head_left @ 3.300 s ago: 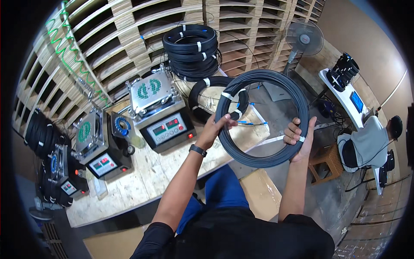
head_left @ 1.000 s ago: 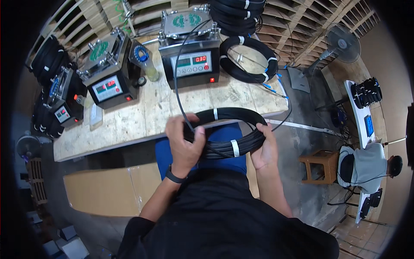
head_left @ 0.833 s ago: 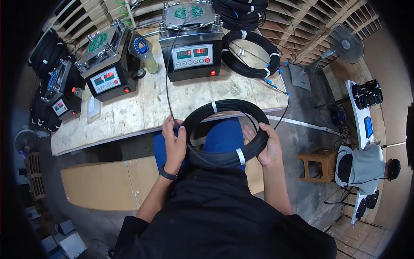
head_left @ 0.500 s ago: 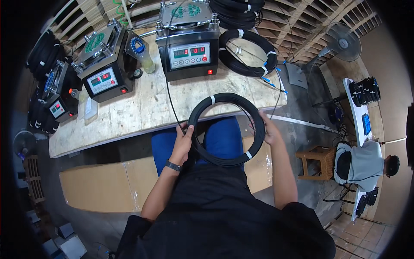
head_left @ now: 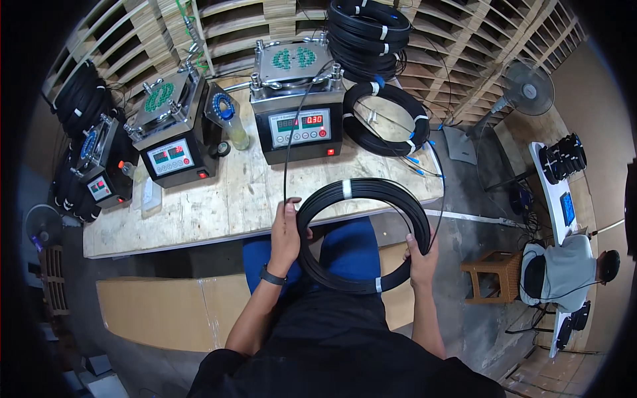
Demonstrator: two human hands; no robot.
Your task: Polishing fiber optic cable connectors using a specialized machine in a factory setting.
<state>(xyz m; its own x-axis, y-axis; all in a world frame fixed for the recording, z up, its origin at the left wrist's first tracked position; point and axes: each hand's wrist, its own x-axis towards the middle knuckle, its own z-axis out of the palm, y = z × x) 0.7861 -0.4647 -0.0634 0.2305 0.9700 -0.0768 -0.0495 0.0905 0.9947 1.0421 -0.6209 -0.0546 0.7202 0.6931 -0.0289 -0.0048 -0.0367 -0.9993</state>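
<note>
A round coil of black cable (head_left: 345, 285) hangs tilted over my lap, bound with white tape at its top and bottom. My left hand (head_left: 285, 242) is closed at the coil's left side, with a loose cable strand rising from between its thumb and fingers. That strand runs up past the front of the middle machine (head_left: 302, 142) to its top plate. Wrapped round the coil's right side is my right hand (head_left: 423, 261), its thumb lying on the inner edge. Another loose strand curves down beside this hand. Some fingers are hidden behind the coil.
Two similar machines (head_left: 169, 136) (head_left: 96, 162) stand to the left on the wooden table (head_left: 232, 205). A bottle (head_left: 237, 134), a taped cable coil (head_left: 386, 146) and a tall coil stack (head_left: 368, 40) are also there. A person (head_left: 564, 272) sits far right, near a fan (head_left: 527, 89).
My hands and the coil sit lower in the picture, the coil turned more face-on. My right thumb now lies over the coil's inner edge. The machine displays show different readings.
</note>
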